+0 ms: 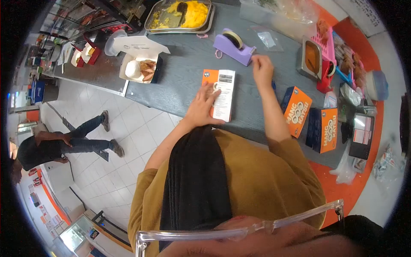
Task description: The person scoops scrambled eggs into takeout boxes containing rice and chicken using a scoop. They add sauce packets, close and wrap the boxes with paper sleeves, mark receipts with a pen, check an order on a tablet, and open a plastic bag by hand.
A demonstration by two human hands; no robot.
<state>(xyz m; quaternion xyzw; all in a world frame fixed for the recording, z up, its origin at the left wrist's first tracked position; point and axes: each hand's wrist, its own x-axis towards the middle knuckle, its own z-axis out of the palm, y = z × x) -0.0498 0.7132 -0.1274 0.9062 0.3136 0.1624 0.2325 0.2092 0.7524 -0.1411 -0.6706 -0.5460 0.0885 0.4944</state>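
My left hand (202,105) lies with fingers spread on an orange box (209,76), pressing a printed paper slip (224,96) against its top. To the right, my right hand (263,70) is closed in a pinch at the cutter end of a purple tape dispenser (233,47). Whether a strip of tape is between those fingertips is too small to see. Left of the box stands an open takeaway box (156,77) holding a white rounded mound and browned, sliced pieces.
Two orange and navy boxes (296,112) (329,130) stand on the right. Beyond them are a metal sauce container (309,59), a pink basket (325,40) and a card terminal (362,136). A tray of yellow food (180,17) is at the back. Another person (47,147) walks at left.
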